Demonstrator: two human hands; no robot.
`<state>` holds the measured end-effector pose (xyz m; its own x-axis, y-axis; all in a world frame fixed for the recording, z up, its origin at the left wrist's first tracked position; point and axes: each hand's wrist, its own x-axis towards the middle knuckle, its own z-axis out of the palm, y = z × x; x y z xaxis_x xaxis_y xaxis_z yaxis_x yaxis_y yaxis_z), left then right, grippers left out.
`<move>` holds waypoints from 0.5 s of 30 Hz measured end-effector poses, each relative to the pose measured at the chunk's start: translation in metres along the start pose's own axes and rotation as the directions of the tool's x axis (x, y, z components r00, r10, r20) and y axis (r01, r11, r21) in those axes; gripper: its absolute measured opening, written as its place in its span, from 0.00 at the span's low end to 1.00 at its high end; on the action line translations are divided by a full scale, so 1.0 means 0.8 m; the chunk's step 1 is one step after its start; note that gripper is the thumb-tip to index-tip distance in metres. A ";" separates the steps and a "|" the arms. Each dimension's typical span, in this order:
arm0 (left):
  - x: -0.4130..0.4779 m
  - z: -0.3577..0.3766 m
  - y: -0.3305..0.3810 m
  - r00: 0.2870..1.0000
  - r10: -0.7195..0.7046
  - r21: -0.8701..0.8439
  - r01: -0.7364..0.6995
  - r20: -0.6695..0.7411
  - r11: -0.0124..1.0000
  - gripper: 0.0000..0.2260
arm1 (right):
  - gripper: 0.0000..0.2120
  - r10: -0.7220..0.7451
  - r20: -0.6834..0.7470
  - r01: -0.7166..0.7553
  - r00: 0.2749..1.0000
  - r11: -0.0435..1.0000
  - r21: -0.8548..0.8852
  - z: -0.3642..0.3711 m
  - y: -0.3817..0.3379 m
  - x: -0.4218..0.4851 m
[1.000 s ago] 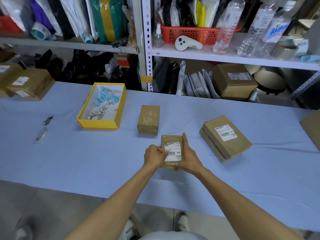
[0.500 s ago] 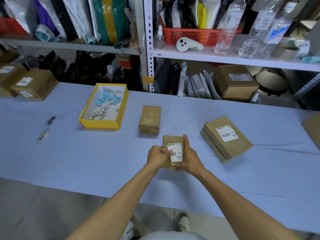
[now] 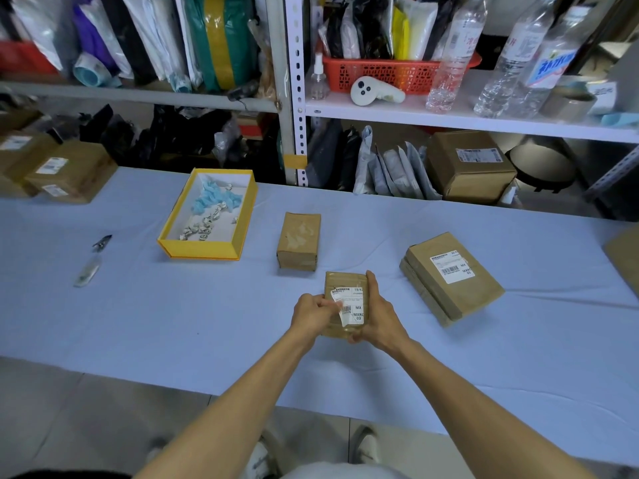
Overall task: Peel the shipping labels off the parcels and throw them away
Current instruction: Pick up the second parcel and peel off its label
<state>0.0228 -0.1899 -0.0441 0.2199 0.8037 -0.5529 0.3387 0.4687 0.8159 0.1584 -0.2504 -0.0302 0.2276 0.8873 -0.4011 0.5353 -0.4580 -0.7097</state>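
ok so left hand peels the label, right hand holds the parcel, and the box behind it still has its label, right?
No: the head view shows the box behind is bare, label already off. Left hand does peel the label; right hand holds the parcel.

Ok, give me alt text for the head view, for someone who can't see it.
The left hand pinches the half-peeled white shipping label on a small brown cardboard parcel that the right hand holds at a pale blue table. A yellow cardboard tray of crumpled scraps sits beyond, left.
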 end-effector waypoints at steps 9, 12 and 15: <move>-0.003 -0.001 0.002 1.000 0.010 -0.001 -0.010 0.014 1.000 0.07 | 0.63 -0.005 0.013 0.005 1.000 1.000 0.003 -0.002 0.003 0.004; -0.004 -0.001 0.006 0.999 0.018 -0.017 -0.017 0.041 1.000 0.08 | 0.64 -0.005 0.014 0.005 1.000 1.000 0.005 -0.002 0.005 0.005; -0.009 -0.003 0.015 0.996 0.019 -0.056 -0.014 0.087 0.998 0.10 | 0.62 -0.005 0.012 0.005 1.000 0.999 0.047 -0.002 0.007 0.002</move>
<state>0.0231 -0.1890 -0.0298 0.3054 0.7775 -0.5498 0.2833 0.4771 0.8320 0.1632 -0.2514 -0.0334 0.2153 0.8890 -0.4040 0.4974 -0.4559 -0.7380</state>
